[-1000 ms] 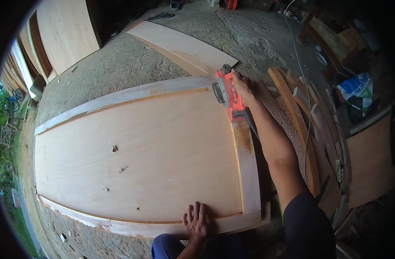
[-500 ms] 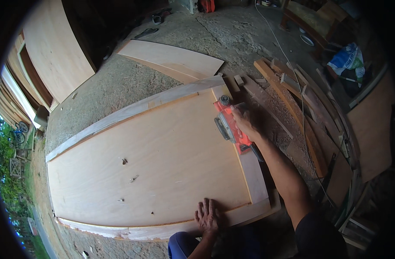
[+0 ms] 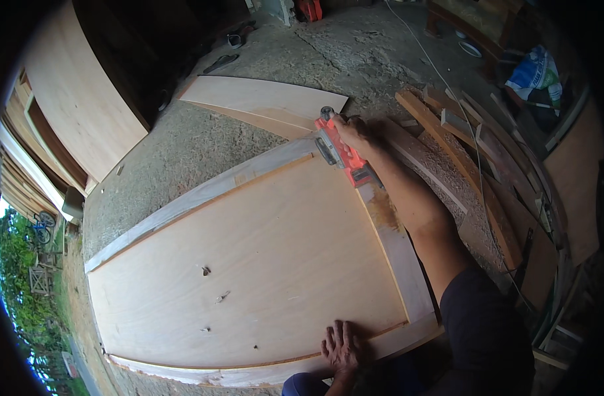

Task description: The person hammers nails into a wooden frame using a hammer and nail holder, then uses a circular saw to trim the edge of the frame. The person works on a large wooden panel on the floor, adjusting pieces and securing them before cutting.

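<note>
My right hand (image 3: pixel 353 132) is wrapped round the handle of a red electric planer (image 3: pixel 350 158) with a black front knob. The planer rests on the right-hand rail (image 3: pixel 407 267) of a large framed wooden panel (image 3: pixel 249 257), at that rail's far end. Just behind the tool, a brownish patch shows on the pale rail. My left hand (image 3: pixel 342 350) lies flat with fingers spread at the panel's near edge, over the near rail and the board. Several small chips or bits lie on the panel's face.
A pale board (image 3: pixel 262 96) lies on the rough floor beyond the panel. To the right are stacked timber lengths (image 3: pixel 460 171) among wood shavings (image 3: pixel 440 165), with a cord (image 3: pixel 440 79) running over them. Large sheets (image 3: pixel 84 92) lean at the left. A blue-white bag (image 3: pixel 536 72) sits far right.
My right hand has pushed the planer away from me along the right rail to its far end, uncovering the brownish patch. My left hand stays flat on the panel; the view has shifted slightly.
</note>
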Demonstrator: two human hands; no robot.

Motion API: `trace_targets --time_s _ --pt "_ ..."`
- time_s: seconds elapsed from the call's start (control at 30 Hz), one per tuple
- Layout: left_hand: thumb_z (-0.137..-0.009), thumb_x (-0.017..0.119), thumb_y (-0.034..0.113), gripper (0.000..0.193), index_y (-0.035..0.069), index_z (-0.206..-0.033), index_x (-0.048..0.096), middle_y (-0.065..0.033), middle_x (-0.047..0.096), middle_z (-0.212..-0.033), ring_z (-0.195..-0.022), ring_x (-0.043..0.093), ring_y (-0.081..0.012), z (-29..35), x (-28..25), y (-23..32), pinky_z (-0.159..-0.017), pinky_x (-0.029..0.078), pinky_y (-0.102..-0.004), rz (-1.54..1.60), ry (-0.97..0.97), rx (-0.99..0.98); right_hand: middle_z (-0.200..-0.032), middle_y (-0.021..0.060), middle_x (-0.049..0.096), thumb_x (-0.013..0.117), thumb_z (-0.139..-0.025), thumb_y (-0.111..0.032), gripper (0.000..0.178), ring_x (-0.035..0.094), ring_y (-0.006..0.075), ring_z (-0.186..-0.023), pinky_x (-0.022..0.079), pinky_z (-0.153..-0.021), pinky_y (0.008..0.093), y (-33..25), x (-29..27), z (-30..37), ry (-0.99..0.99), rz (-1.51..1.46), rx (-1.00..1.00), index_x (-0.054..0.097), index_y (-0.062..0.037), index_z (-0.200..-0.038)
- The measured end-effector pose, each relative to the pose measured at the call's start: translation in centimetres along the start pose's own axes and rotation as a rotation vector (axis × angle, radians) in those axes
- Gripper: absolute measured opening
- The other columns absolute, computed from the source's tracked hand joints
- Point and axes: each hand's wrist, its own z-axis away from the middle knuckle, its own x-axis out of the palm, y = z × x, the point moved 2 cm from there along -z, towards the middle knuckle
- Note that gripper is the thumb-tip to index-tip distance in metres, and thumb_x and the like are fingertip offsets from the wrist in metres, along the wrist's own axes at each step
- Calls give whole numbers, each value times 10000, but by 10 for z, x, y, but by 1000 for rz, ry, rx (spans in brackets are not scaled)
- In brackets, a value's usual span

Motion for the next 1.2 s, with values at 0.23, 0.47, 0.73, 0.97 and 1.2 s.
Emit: trace_targets --time_s 0.23,0.47,0.73,0.97,1.2 --pt "-985 510 408 509 248 -1468 492 -29 387 -1602 -1479 333 -297 -4 -1 -3 -1173 232 -517 -14 47 -3 -577 72 619 399 -1038 -517 560 610 179 -464 501 -478 351 15 -21 129 -48 -20 -57 663 -44 -898" --pt "-990 506 406 502 239 -1464 491 -37 385 -1603 -1477 343 -277 -9 -5 -6 -1179 224 -493 -18 68 -8 -635 93 639 410 -1019 -551 520 625 221 -496 510 -508 358 116 -35 329 -47 -39 12 674 -110 -1100" --pt "-984 520 408 513 237 -1467 495 -33 400 -1596 -1481 336 -290 -7 -3 -1 -1181 224 -504 -3 79 15 -603 103 644 397 -1007 -567 565 663 254 -558 534 -580 376 115 -32 272 -48 60 28 668 -85 -1124" --pt "-971 547 404 510 264 -1460 513 -21 418 -1586 -1470 359 -293 -5 3 -4 -1171 242 -508 -46 46 -14 -568 69 628 384 -1024 -540 564 626 186 -494 516 -513 349 23 -13 110 -35 68 -64 677 -72 -907" --pt "-964 559 395 544 269 -1488 485 -11 398 -1599 -1487 328 -289 -2 -2 0 -1187 211 -502 -5 15 1 -575 49 511 473 -1012 -542 554 498 166 -426 431 -381 348 1 -15 2 -26 -142 -39 605 -4 -987"
